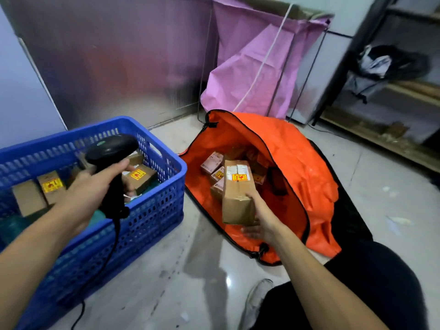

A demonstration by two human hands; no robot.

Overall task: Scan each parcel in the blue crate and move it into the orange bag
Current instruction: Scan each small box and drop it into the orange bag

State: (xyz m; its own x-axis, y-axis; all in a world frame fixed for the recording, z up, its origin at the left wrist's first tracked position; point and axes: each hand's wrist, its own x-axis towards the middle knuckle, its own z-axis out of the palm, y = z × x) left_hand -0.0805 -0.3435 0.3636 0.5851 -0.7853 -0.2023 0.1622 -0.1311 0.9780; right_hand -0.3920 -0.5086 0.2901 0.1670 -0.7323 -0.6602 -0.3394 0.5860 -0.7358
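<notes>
- Tiled floor [190,282], pale and glossy, with a foil-faced wall panel [107,67] behind. The person works low down, with everything within arm's reach.
- Cardboard parcel [238,194], lower centre-right of the frame: held on end over the mouth of the orange bag [297,163]. Its white label and yellow-and-red sticker face up. Judged to be on its way in, not yet released.
- Right hand [262,222] grips the parcel's near end, thumb on top and fingers underneath. Holding it by the end keeps the label face clear and probably lets it drop straight in.
- The bag lies on the floor with its zipped mouth spread wide toward the person. Several small parcels [212,163] already sit inside, so no second hand is needed to hold it open.
- Left hand [90,194], left of centre, is wrapped round the handle of a black barcode scanner [112,148]. The scanner head points forward over the crate, likely ready for the next pick. Its cable [112,246] trails toward the lower left.
- Blue crate [166,148], left side, perforated walls. Boxed parcels remain in it [140,177], stickers up, so the task looks partway done.
- Further out: a pink bag on a wire frame [257,67] in the upper centre, and shelving [392,91] at the right edge, blurred.
</notes>
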